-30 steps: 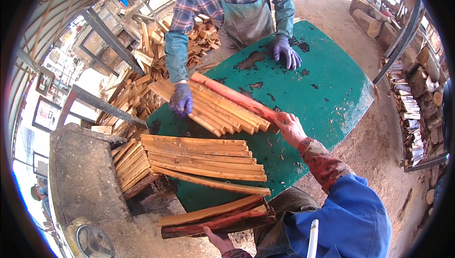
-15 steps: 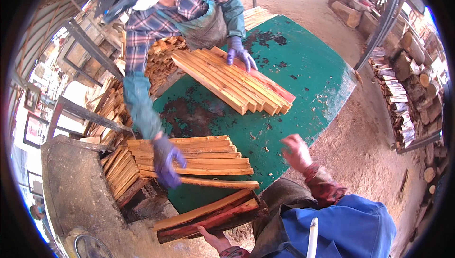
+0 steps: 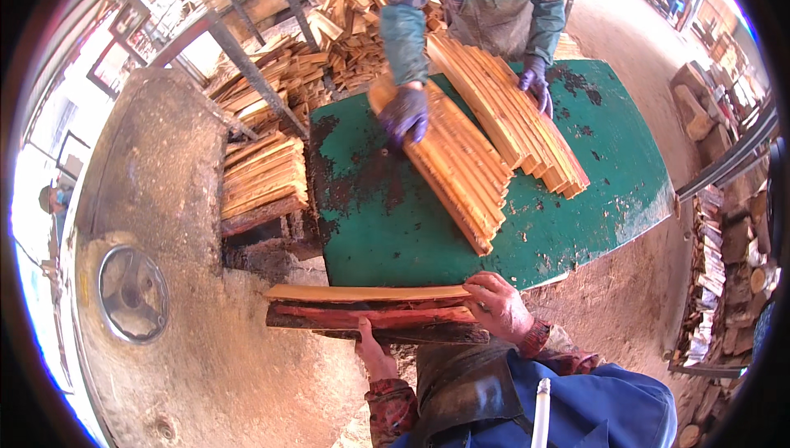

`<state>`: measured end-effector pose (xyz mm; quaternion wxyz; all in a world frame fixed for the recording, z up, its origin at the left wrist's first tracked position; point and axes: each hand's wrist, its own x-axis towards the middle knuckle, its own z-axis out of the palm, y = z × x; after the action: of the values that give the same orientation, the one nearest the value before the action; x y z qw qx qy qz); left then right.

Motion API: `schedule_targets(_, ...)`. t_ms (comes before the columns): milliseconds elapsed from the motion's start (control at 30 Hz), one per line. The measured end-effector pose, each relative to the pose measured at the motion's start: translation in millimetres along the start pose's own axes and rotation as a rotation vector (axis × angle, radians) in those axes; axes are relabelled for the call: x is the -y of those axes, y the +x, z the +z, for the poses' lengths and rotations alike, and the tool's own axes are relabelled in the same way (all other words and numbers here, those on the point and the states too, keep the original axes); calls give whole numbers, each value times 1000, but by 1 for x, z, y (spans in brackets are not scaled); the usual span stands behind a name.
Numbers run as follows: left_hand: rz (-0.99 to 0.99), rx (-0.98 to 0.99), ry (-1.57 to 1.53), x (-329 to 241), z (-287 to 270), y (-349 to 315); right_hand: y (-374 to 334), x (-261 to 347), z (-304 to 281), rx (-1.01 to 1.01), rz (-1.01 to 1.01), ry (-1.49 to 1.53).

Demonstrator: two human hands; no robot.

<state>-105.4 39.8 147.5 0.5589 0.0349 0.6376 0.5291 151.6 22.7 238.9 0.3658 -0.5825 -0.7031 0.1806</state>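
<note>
At the table's near edge, my left hand (image 3: 376, 353) grips from below a small bundle of split wood pieces (image 3: 395, 316), its thumb pressed on their near side. The pieces show a pale top strip, a red face and dark bark. My right hand (image 3: 500, 308) is closed over the bundle's right end, fingers bent; its fingertips are partly hidden. Across the green table (image 3: 387, 255), a co-worker's purple-gloved hand (image 3: 405, 115) rests on a slanted row of wood strips (image 3: 457, 160). The co-worker's other gloved hand (image 3: 536, 86) touches a second row of strips (image 3: 510, 115).
Left of the table stands a dusty machine bed (image 3: 156, 168) with a round metal disc (image 3: 133, 293). Stacked strips (image 3: 263, 176) sit between them. Behind lies a heap of split wood (image 3: 354, 28). Metal posts (image 3: 728, 152) and logs line the right side.
My right hand has come onto the bundle, which is now more level. The co-worker has moved the nearer row of strips from the table's left edge beside the other row. My view has turned left.
</note>
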Motion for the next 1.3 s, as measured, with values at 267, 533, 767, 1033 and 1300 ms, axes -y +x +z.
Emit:
schedule_targets(267, 18, -77, -17, 11, -7, 9, 12, 13, 20, 211, -5, 55)
schedule_targets(533, 66, -43, -130, 8, 2, 10, 49, 15, 39, 405, -79, 146)
schedule_targets(767, 139, -76, -45, 32, -5, 29, 153, -21, 129, 517, -23, 254)
schedule_targets(1033, 343, -240, 5, -8, 24, -7, 282, -8, 249, 311, -10, 335)
schedule_targets(1300, 164, -197, 69, -1, 10, 0, 284, 1, 300, 216, 27, 234)
